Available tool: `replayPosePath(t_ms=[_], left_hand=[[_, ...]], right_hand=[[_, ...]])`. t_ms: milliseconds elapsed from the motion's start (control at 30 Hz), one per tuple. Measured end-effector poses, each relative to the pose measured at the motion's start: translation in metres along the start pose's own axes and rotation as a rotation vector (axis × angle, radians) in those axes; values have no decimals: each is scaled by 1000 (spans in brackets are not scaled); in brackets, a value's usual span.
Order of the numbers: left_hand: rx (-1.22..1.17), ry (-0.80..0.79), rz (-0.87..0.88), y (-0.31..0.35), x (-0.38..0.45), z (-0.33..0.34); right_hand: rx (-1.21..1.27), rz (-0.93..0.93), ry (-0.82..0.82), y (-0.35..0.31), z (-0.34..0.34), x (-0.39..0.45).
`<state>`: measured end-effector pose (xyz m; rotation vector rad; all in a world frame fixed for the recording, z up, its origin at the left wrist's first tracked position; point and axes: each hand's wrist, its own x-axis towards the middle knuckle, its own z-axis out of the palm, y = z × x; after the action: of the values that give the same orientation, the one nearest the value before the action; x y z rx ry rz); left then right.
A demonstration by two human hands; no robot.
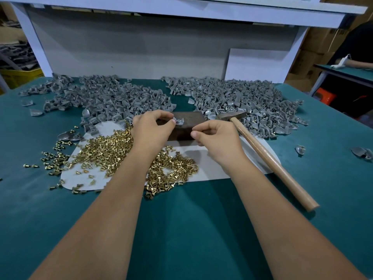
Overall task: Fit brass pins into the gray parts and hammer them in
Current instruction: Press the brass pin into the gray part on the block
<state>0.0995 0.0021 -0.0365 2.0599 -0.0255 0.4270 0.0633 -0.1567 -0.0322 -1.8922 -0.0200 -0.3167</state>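
Head view shows the left hand (150, 131) pinching a small gray plastic part (179, 121) on the dark rusty metal block (186, 126), the right hand (217, 136) curled beside it, contents unclear, the wooden-handled hammer (268, 156) idle right of the block, loose brass pins (121, 156) and unsorted gray piles (238, 100) suggesting much work remains.

Glossy brass pins (113, 152); smooth wooden hammer handle (270, 160).
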Motion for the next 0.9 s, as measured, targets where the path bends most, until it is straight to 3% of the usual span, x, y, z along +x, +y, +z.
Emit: replayPosePath(t_ms=[333, 567, 900], left_hand=[[74, -10, 42, -5, 5, 6], [47, 2, 33, -8, 8, 7], [36, -2, 43, -8, 11, 7]], right_hand=[[-37, -51, 97, -17, -3, 28], [-172, -101, 61, -18, 22, 48], [-160, -96, -8, -16, 20, 50]])
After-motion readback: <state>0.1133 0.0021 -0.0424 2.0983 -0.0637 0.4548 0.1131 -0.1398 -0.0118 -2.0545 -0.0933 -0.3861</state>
